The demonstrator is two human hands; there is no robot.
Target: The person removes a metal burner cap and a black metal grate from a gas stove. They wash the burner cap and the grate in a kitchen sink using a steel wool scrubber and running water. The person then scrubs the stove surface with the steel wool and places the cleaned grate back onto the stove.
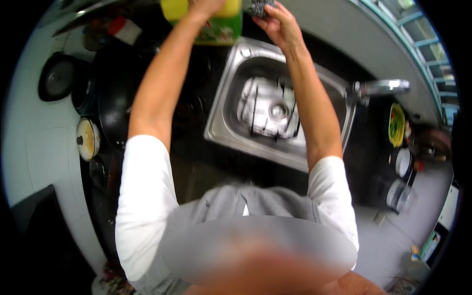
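Observation:
At the top edge my left hand [206,6], partly cut off by the frame, appears to grip a yellow plastic jug [175,10] with a green label. Beside it my right hand [282,27] holds a grey steel wool scrubber [261,8] in its fingers, beyond the sink's far rim. Below both hands lies a stainless steel sink [217,127]. A dark wire pan support [254,110] rests in its basin near the round drain [279,112]. My right forearm hides part of the basin.
A chrome faucet [383,87] juts out right of the sink. Further right stand a yellow basket [395,127], a white bowl [403,162] and a clear container [400,195]. Leftward are a black wok [118,99], a lidded enamel pot [88,139] and a dark pan [57,77].

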